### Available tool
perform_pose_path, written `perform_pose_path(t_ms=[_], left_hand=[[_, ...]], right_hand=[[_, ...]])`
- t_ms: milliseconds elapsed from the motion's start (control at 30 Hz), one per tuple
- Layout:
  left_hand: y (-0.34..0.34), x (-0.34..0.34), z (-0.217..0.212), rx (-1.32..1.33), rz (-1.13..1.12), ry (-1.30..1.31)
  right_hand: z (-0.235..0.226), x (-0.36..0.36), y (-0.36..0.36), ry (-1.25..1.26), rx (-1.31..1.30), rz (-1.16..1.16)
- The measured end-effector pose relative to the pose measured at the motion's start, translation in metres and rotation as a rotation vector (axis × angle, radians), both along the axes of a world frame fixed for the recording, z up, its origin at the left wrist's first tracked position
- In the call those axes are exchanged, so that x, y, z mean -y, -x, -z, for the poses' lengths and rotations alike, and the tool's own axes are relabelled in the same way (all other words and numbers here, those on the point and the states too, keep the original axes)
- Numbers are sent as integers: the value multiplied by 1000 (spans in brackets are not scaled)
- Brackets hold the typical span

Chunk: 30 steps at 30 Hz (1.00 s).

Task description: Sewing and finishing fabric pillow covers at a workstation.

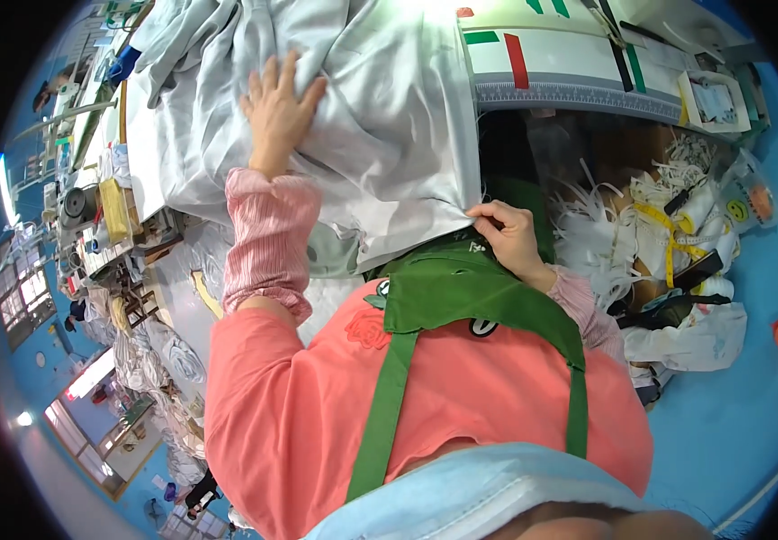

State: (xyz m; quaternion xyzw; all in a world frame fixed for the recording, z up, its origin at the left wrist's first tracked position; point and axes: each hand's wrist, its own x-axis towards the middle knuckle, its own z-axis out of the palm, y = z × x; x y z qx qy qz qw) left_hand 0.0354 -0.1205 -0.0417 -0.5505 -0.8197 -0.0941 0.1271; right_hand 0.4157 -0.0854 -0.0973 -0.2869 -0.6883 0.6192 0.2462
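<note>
A large piece of pale grey-white fabric (380,117) covers the work table and hangs over its near edge toward my lap. My left hand (283,112) lies flat on it with fingers spread. At the fabric's right edge, near its lower corner, my right hand (508,236) pinches the cloth between thumb and fingertips. Small folds run out from that pinch. Creases and loose bunches fill the part of the cloth beyond my left hand.
Right of the fabric, the white table (578,63) carries a grey ruler strip (578,97) and coloured tape pieces. Below it are white strips, thread cones and a yellow tape measure (670,243). A small white box (715,101) sits at the far right. Sewing machinery (78,207) stands at left.
</note>
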Motion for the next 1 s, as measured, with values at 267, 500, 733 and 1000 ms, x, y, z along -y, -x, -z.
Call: perform_pose_path(t_ms=[267, 500, 733, 1000], left_hand=[[78, -27, 18, 51, -125, 51], [116, -75, 6, -21, -137, 87], [162, -116, 6, 122, -235, 198], [224, -150, 11, 104, -186, 174]], right_hand=[[-6, -32, 29, -137, -28, 27], [-19, -60, 54, -237, -78, 74], [-39, -91, 76, -349, -17, 71], [-66, -121, 110, -373, -24, 63]])
